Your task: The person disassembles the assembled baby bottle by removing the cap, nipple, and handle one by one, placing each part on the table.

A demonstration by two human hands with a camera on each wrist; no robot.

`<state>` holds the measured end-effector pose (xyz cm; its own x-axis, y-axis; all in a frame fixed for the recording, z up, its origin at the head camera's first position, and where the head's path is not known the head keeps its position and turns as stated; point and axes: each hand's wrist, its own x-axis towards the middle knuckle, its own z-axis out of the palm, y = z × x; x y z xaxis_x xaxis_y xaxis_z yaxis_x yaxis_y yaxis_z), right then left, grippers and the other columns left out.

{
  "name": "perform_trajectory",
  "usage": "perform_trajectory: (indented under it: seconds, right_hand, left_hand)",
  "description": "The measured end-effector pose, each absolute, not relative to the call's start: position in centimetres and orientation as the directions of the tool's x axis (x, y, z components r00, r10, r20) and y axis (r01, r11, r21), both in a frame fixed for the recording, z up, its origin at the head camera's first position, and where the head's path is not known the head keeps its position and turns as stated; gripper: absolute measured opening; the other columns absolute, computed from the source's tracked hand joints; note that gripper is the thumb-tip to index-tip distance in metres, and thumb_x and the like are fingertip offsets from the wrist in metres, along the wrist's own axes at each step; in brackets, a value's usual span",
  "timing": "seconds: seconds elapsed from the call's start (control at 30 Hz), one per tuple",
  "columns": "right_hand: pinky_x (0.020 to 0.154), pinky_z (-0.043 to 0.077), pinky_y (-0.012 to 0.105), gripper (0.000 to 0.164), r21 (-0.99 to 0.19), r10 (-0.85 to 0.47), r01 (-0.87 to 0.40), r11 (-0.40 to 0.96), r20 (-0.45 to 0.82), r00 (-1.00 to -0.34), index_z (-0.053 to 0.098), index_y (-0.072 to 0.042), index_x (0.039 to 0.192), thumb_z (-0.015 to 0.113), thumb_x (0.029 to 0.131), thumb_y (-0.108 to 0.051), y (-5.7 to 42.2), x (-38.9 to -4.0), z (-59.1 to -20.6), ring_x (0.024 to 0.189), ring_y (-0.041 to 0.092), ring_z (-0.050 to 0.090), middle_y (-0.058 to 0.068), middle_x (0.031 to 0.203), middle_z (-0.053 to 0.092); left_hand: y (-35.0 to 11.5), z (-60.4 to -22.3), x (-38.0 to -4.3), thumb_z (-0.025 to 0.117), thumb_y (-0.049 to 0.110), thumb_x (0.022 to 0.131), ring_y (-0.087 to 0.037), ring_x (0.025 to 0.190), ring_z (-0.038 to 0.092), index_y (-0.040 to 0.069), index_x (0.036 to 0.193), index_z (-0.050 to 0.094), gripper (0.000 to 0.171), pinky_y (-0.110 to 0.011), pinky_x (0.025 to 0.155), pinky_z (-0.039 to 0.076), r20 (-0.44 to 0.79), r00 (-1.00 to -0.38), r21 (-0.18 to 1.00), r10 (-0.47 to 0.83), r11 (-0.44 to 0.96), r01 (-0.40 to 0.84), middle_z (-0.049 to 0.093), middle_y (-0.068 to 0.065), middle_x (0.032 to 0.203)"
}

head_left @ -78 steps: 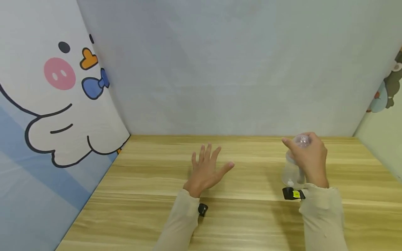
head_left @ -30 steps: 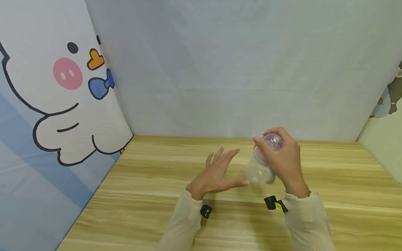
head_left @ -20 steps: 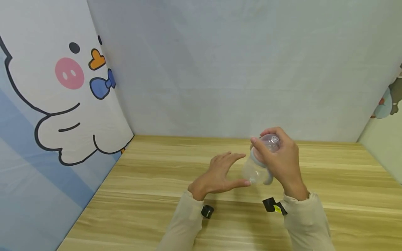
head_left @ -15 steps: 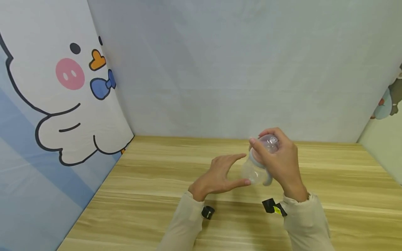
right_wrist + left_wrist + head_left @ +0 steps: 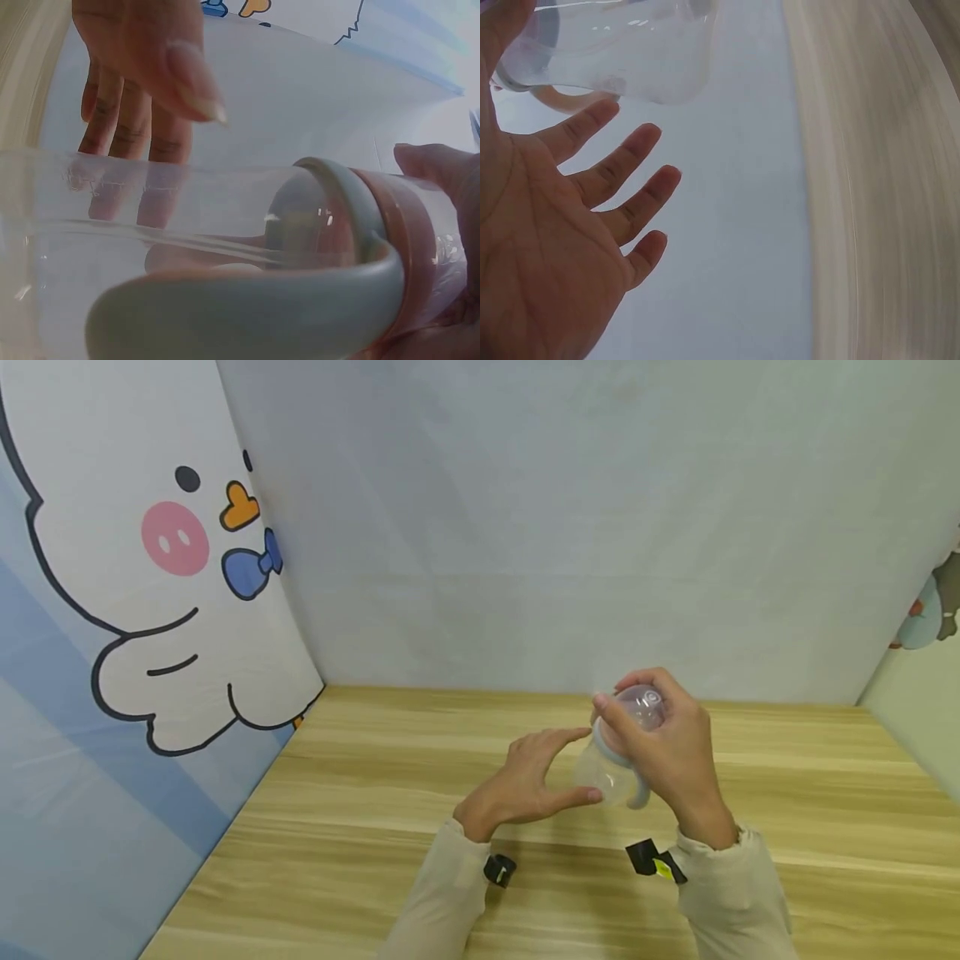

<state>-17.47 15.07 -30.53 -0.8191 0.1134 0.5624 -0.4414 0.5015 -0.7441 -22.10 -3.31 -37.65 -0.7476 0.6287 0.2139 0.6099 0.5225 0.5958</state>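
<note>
A baby bottle [image 5: 600,774] with a clear body, a grey collar and a grey handle [image 5: 247,315] hangs tilted over the table, its base toward the lower left. My right hand [image 5: 678,747] grips it by the domed clear cap [image 5: 647,700], thumb on the near side and fingers around the far side. My left hand [image 5: 521,785] is held beside the bottle's body with thumb and fingers spread apart. The left thumb tip overlaps the base in the head view. In the left wrist view, the loosely extended fingers [image 5: 634,154] lie just below the bottle.
The wood-grain table [image 5: 360,860] runs back to a pale cloth wall [image 5: 525,527]. On the left hangs a cloth printed with a cartoon duck [image 5: 172,635]. Small black wrist cameras [image 5: 643,857] sit at both cuffs.
My right hand has carried the bottle left from the table's right side and tilted it. My left hand has moved right and turned toward the bottle. Over the last half second little has moved.
</note>
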Motion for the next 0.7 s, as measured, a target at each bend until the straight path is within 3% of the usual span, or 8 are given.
perform_trajectory:
  seconds: [0.3,0.4,0.57,0.7]
  right_hand:
    - [0.067,0.055,0.025,0.026,-0.731,0.102,-0.463,0.500,0.581,-0.807,0.066,-0.007,0.104,0.078,0.089,-0.026,14.82,-17.29,-30.41,0.085,0.015,0.066,0.012,0.099,0.072]
    - [0.068,0.056,0.024,0.025,-0.735,0.097,-0.464,0.495,0.577,-0.811,0.066,-0.008,0.103,0.078,0.089,-0.025,14.78,-17.20,-30.31,0.085,0.013,0.067,0.011,0.099,0.072]
    - [0.071,0.056,0.025,0.026,-0.743,0.086,-0.462,0.484,0.566,-0.820,0.066,-0.008,0.104,0.077,0.090,-0.026,14.69,-17.00,-30.25,0.089,0.017,0.067,0.011,0.100,0.072]
    - [0.071,0.056,0.026,0.026,-0.745,0.080,-0.470,0.473,0.568,-0.819,0.066,-0.007,0.105,0.077,0.090,-0.025,14.57,-16.87,-30.25,0.091,0.020,0.066,0.011,0.101,0.071]
  left_hand:
    - [-3.24,-37.65,-22.14,0.064,0.046,0.096,-0.014,0.146,0.042,0.025,0.154,0.038,0.067,-0.054,0.123,0.020,0.223,-0.710,0.651,0.668,0.440,0.618,0.047,0.008,0.155]
    - [-3.29,-37.57,-22.20,0.064,0.046,0.096,-0.014,0.143,0.045,0.024,0.154,0.038,0.067,-0.050,0.123,0.026,0.240,-0.689,0.682,0.684,0.387,0.621,0.049,0.007,0.154]
    - [-3.43,-37.75,-22.27,0.059,0.060,0.095,-0.014,0.142,0.047,0.025,0.155,0.036,0.072,-0.044,0.117,0.039,0.266,-0.660,0.734,0.703,0.296,0.611,0.049,0.005,0.153]
    - [-3.52,-37.89,-22.20,0.056,0.070,0.091,-0.016,0.146,0.042,0.031,0.156,0.032,0.079,-0.049,0.118,0.038,0.237,-0.674,0.784,0.699,0.272,0.558,0.045,0.006,0.157]
